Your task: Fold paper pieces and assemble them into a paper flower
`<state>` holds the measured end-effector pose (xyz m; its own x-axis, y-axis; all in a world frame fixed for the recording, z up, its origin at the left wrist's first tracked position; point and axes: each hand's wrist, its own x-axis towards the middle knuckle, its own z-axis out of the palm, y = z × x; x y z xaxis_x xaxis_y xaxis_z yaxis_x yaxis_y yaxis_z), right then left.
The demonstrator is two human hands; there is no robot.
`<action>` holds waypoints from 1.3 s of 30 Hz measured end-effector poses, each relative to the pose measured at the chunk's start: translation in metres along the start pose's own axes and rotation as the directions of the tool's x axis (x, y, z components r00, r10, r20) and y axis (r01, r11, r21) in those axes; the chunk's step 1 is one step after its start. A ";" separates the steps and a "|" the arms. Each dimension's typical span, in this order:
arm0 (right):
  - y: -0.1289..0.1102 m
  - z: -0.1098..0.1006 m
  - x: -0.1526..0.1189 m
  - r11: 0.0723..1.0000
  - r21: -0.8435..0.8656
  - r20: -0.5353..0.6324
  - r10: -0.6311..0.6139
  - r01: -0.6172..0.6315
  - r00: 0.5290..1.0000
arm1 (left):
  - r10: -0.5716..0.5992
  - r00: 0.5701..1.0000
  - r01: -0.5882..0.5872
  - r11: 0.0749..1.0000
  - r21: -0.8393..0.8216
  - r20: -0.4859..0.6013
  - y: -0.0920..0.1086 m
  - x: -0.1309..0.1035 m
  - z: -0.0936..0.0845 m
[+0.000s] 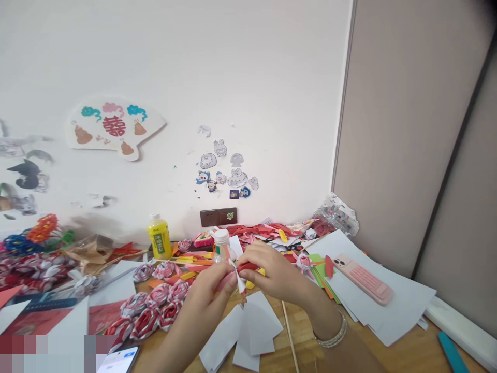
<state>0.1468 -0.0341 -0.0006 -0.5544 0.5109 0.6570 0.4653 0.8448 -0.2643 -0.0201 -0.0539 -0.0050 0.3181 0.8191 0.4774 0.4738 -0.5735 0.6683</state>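
Over the middle of the table, both hands meet at a small piece of red and white folded paper [240, 283]. My left hand [217, 285] pinches its left side between thumb and fingers. On the right side, my right hand [267, 269] has its fingers closed on the red part, a beaded bracelet on its wrist. The fingers partly hide the paper. Just below the hands, white paper pieces [256, 326] lie fanned out on the wooden table [306, 339]. Rolled red and white paper roses [157, 305] are grouped to the left.
Behind the hands stand a clear bottle [222, 243] and a yellow bottle [159, 237]. A pink phone [365, 280] lies on white sheets [404, 298] at right. Another phone [120, 360] is at the lower left. A thin stick [289, 336] and a teal object [452, 352] lie nearer.
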 end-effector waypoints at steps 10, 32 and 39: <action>0.001 0.004 0.003 0.975 -0.209 -0.049 -0.086 0.074 0.995 | 0.378 0.924 -0.286 0.781 0.555 -0.056 -0.019 0.002 -0.010; 0.004 0.007 0.003 0.975 -0.119 -0.210 -0.209 0.187 0.955 | -0.357 0.895 0.447 0.737 -0.508 0.270 -0.010 0.003 -0.016; 0.001 0.006 0.003 0.976 0.067 -0.087 -0.204 0.210 0.975 | -0.227 0.892 0.420 0.737 -0.530 0.392 -0.012 0.001 -0.020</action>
<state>0.1417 -0.0308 -0.0029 -0.5749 0.3124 0.7562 0.2918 0.9418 -0.1671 -0.0420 -0.0462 -0.0016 0.4981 0.8656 0.0506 0.0477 -0.0857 0.9952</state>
